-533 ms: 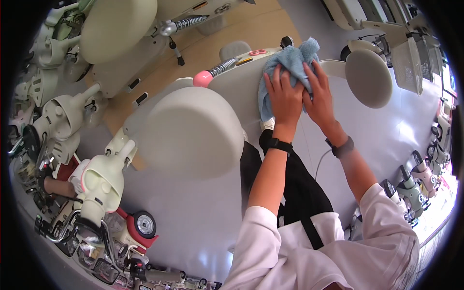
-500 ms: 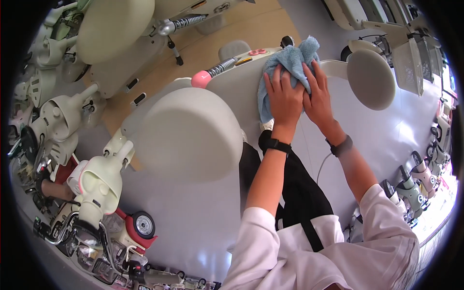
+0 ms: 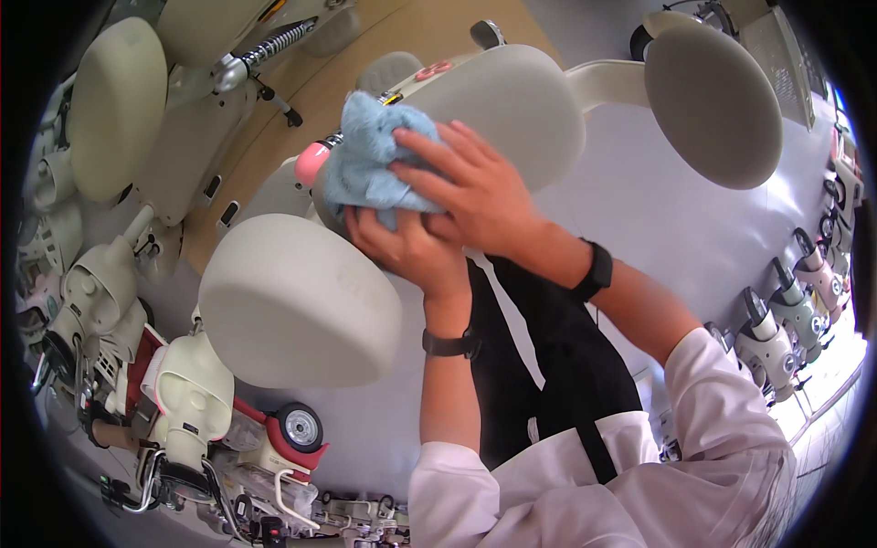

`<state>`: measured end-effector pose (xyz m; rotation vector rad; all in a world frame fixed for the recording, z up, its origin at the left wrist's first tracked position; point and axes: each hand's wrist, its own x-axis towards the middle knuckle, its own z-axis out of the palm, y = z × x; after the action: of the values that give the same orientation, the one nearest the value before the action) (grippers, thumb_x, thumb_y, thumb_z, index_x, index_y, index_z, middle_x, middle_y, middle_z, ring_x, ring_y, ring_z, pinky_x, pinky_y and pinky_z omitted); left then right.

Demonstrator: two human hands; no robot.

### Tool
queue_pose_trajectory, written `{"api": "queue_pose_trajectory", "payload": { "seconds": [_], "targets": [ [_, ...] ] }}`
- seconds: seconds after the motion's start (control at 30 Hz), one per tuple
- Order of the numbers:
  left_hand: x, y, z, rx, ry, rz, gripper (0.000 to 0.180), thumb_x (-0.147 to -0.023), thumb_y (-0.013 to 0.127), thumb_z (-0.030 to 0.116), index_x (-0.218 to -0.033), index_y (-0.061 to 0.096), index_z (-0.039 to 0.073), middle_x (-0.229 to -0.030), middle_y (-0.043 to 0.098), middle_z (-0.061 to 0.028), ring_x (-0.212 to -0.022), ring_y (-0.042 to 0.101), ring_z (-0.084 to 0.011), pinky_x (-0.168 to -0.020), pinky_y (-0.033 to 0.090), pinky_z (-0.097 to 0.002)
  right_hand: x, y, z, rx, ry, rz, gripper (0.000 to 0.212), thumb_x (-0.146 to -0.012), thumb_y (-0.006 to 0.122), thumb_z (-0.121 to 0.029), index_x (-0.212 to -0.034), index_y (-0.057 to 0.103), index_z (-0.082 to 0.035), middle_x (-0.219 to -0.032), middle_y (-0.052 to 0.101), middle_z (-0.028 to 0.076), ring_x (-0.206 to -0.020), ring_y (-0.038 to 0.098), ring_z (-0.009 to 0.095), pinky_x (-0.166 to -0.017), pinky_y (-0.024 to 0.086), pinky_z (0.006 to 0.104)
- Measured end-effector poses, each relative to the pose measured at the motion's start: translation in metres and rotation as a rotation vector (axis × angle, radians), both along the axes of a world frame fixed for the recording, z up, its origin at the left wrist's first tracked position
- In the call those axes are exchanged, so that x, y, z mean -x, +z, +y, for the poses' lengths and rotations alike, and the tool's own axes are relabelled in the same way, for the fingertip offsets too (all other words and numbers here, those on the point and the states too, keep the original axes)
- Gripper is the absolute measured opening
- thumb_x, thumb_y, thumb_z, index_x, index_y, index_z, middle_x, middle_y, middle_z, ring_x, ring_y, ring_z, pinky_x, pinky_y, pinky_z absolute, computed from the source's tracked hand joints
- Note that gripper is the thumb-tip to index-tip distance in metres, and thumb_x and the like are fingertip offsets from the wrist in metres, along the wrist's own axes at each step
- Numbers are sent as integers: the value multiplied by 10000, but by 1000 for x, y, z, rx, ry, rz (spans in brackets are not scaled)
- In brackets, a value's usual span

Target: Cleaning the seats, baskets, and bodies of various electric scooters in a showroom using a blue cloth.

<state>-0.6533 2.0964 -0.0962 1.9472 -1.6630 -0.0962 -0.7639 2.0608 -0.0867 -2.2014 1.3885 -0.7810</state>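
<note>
Both of my hands press a light blue cloth (image 3: 370, 155) against the cream headset of a scooter (image 3: 521, 110). My right hand (image 3: 480, 192) lies on top of the cloth with its fingers spread over it. Just below, my left hand (image 3: 406, 251) grips the cloth's lower edge from underneath. A black band sits on each wrist. The cloth is bunched next to a pink handlebar grip (image 3: 311, 163). A round cream mirror (image 3: 292, 306) hangs just left of my left hand, and another (image 3: 713, 91) stands at the upper right.
Cream and red scooters (image 3: 183, 411) crowd the lower left. A row of small scooters (image 3: 776, 329) lines the right edge on a pale floor. More cream scooter parts (image 3: 114, 105) and a chrome spring (image 3: 265, 46) are at the upper left, over a wooden floor (image 3: 393, 36).
My hands and the cloth have slid left along the headset toward the pink grip. The scooter now fills more of the view.
</note>
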Motion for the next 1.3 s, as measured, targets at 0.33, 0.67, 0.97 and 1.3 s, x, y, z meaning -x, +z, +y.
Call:
{"api": "queue_pose_trajectory", "payload": {
  "seconds": [0.33, 0.67, 0.97, 1.3],
  "targets": [
    [138, 3, -38, 133, -362, 178, 120, -839, 687, 165, -944, 746, 165, -1180, 574, -108, -1310, 506, -372, -1124, 334, -684, 137, -1, 18, 22, -440, 1, 511, -819, 540, 1, -1324, 606, -37, -1496, 510, 207, -1370, 485, 438, -1112, 438, 457],
    [4, -7, 27, -15, 33, 395, 235, -907, 719, 149, -1135, 725, 91, -1358, 523, -176, -1359, 470, -387, -1087, 426, -539, -7, -4, 31, 2, -62, 77, 539, -706, 749, -158, -1241, 697, -196, -1460, 546, 98, -1337, 484, 441, -1120, 408, 551],
    [10, 7, -9, 64, -25, 57, 309, -902, 746, 178, -1206, 713, 130, -1349, 535, -155, -1345, 454, -452, -1045, 474, -535, 4, 9, -9, 64, -64, 125, 606, -776, 731, -211, -1369, 612, -254, -1499, 505, 66, -1359, 474, 381, -1140, 365, 568],
    [14, -9, -35, 119, -95, 107, 269, -883, 725, 166, -1145, 719, 102, -1316, 560, -191, -1311, 475, -449, -1073, 440, -530, 21, -8, -27, 173, -84, 41, 566, -765, 744, -199, -1326, 669, -222, -1300, 630, 87, -1229, 576, 347, -1086, 422, 531]
  ]
}}
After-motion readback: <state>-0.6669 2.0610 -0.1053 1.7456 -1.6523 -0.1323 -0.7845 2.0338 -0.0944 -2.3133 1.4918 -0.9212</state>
